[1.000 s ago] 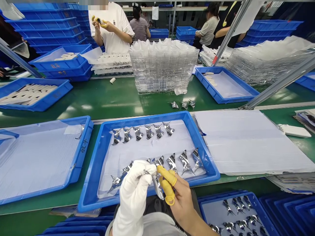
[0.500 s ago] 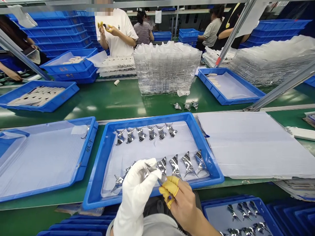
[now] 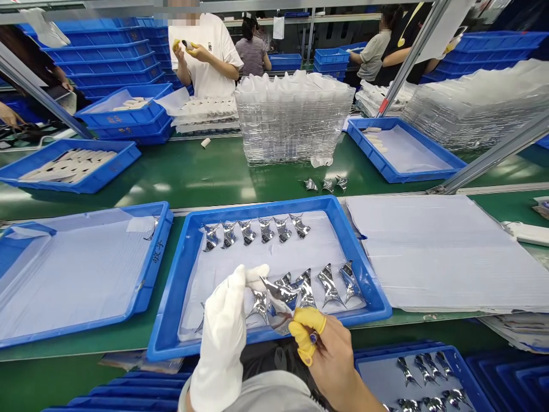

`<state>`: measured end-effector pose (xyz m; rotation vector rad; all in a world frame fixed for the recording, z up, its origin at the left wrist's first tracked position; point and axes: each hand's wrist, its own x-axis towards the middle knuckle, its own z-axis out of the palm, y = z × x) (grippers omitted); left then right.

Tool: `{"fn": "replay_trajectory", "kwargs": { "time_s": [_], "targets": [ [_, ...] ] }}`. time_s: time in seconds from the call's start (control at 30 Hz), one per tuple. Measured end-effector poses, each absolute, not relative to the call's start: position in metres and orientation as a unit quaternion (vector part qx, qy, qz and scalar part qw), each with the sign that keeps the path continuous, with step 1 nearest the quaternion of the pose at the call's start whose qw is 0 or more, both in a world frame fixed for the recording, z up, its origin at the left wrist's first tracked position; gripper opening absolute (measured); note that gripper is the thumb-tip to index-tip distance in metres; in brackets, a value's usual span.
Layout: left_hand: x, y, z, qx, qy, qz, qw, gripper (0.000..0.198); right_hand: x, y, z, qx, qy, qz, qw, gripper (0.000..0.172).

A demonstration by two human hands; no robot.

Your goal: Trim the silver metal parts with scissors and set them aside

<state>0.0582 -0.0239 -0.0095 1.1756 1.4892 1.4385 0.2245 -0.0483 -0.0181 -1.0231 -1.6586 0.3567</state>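
A mirror-bright curved metal part with pointed corners (image 3: pixel 279 316) is between my two hands, above the near side of a blue tray (image 3: pixel 165 297). My left hand (image 3: pixel 225 329), in a white glove, pinches its upper left corner. Yellow finger covers are on my right hand (image 3: pixel 323 349), which is closed on the part's lower right end. A small blue-purple tip, perhaps of a pen, shows among those fingers. Like parts lie in the tray on white sheet: a far row (image 3: pixel 266 230) and a near row (image 3: pixel 329 285), partly hidden by my left hand.
A paper-lined blue tray (image 3: pixel 146 297) stands to the left, and a stack of white sheets (image 3: pixel 446 252) to the right. Lower right is another tray of metal parts (image 3: pixel 362 366). Three loose parts (image 3: pixel 327 185) lie beyond. A co-worker (image 3: pixel 206 51) stands opposite.
The metal part has turned and come into fuller view between my hands. My left hand has shifted slightly left, its fingers less curled; my right hand has moved slightly right.
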Motion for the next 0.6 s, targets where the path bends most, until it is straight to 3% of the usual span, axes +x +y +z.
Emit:
{"fn": "replay_trajectory", "kwargs": {
  "time_s": [0.07, 0.2, 0.37, 0.6],
  "targets": [
    [0.059, -0.026, -0.013, 0.463, 0.562, 0.562, 0.393, 0.031, 0.225, -0.048, -0.017, -0.432, -0.703, 0.150, 0.544, 0.011],
    [0.063, -0.026, -0.016, 0.473, 0.549, 0.547, 0.420, 0.049, 0.226, -0.049, -0.022, -0.415, -0.733, 0.104, 0.529, 0.012],
    [0.066, -0.024, -0.011, 0.462, 0.573, 0.572, 0.361, 0.014, 0.227, -0.050, -0.032, -0.384, -0.768, 0.088, 0.505, 0.024],
    [0.065, -0.024, 0.001, 0.520, 0.587, 0.524, 0.333, 0.014, 0.229, -0.046, -0.029, -0.374, -0.780, 0.072, 0.496, 0.028]
  ]
}}
